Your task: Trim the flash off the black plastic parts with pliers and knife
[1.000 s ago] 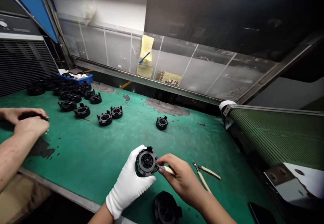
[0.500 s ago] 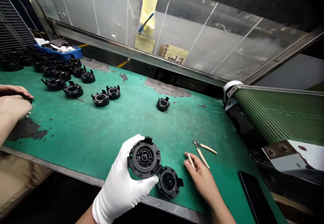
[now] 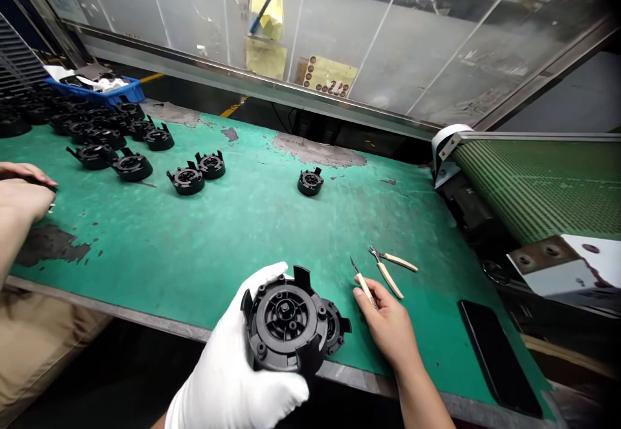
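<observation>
My left hand [image 3: 237,351], in a white glove, grips a round black plastic housing [image 3: 284,319] with upright tabs on its rim, its ribbed face turned up toward me. Partly hidden behind it, a second black housing [image 3: 334,327] lies near the table's front edge. My bare right hand [image 3: 385,319] holds a slim knife [image 3: 365,288] with a pale handle and a dark pointed blade, tip pointing away from me. Just beyond that hand lie side cutters [image 3: 391,271] with cream handles, their handles spread.
One black housing [image 3: 310,182] stands mid-table; several more [image 3: 130,165] crowd the left, near a blue bin [image 3: 114,96]. A co-worker's hands [image 3: 26,189] are at the left edge. A phone [image 3: 499,358] lies at right, beside a green conveyor belt [image 3: 543,170].
The housing in my left hand has tilted and come closer to me, now covering much of the second one. My right hand still holds the knife, its blade now plainer to see.
</observation>
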`<action>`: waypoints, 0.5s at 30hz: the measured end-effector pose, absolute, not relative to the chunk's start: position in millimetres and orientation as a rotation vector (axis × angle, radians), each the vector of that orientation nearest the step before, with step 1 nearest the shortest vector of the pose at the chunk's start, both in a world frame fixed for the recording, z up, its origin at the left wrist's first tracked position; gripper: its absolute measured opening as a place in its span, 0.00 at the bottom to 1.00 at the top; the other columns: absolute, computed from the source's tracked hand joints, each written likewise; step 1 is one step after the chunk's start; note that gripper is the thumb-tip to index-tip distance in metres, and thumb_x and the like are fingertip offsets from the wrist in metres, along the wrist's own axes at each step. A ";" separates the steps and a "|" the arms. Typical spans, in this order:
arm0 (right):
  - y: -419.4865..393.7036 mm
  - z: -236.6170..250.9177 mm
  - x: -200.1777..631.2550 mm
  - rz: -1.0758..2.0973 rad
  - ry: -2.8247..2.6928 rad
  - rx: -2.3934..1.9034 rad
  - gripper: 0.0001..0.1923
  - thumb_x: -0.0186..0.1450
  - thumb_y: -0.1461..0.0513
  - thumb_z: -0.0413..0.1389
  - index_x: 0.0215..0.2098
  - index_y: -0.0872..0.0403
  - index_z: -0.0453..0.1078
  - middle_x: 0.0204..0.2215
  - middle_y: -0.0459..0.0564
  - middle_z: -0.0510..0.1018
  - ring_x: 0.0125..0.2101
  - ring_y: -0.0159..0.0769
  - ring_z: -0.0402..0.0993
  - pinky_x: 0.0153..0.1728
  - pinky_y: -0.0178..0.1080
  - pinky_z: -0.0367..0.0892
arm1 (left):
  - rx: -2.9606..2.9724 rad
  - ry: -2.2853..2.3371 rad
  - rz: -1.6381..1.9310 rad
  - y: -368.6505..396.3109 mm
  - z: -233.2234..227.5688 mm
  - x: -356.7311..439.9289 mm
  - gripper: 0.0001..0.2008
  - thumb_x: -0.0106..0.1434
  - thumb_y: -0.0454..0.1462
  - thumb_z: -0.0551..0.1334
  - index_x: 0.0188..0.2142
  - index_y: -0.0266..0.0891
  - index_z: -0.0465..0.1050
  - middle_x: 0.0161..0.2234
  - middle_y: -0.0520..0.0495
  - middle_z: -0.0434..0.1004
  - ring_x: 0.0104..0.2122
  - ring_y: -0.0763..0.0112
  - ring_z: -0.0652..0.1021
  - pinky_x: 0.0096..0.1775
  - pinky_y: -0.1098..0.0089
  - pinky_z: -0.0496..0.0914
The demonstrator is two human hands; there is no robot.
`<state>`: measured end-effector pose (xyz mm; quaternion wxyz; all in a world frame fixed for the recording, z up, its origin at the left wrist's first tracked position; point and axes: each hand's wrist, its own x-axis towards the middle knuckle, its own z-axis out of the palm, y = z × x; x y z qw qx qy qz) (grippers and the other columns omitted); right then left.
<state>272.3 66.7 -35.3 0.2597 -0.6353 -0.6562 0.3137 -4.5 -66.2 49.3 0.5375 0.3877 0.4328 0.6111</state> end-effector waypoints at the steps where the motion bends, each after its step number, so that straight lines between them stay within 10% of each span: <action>1: 66.5 -35.0 272.0 0.843 -1.775 -1.723 0.21 0.65 0.44 0.56 0.51 0.44 0.72 0.47 0.44 0.81 0.46 0.41 0.76 0.46 0.40 0.67 | 0.911 0.979 1.459 -67.1 49.2 -3.9 0.46 0.48 0.34 0.75 0.63 0.46 0.58 0.64 0.43 0.65 0.61 0.53 0.71 0.57 0.67 0.73; 7: 64.5 -36.1 272.1 0.828 -1.778 -1.682 0.20 0.66 0.45 0.56 0.50 0.45 0.73 0.46 0.44 0.81 0.46 0.41 0.76 0.46 0.40 0.67 | 1.017 1.035 1.466 -71.1 46.8 1.4 0.48 0.50 0.46 0.77 0.65 0.49 0.55 0.62 0.43 0.66 0.59 0.55 0.74 0.56 0.67 0.74; 15: 61.5 -35.8 272.3 0.804 -1.793 -1.644 0.19 0.67 0.46 0.56 0.49 0.45 0.74 0.43 0.43 0.81 0.42 0.40 0.77 0.45 0.39 0.67 | 1.767 1.439 1.624 -62.9 53.9 13.4 0.42 0.50 0.38 0.73 0.62 0.44 0.57 0.58 0.42 0.66 0.58 0.59 0.72 0.61 0.65 0.70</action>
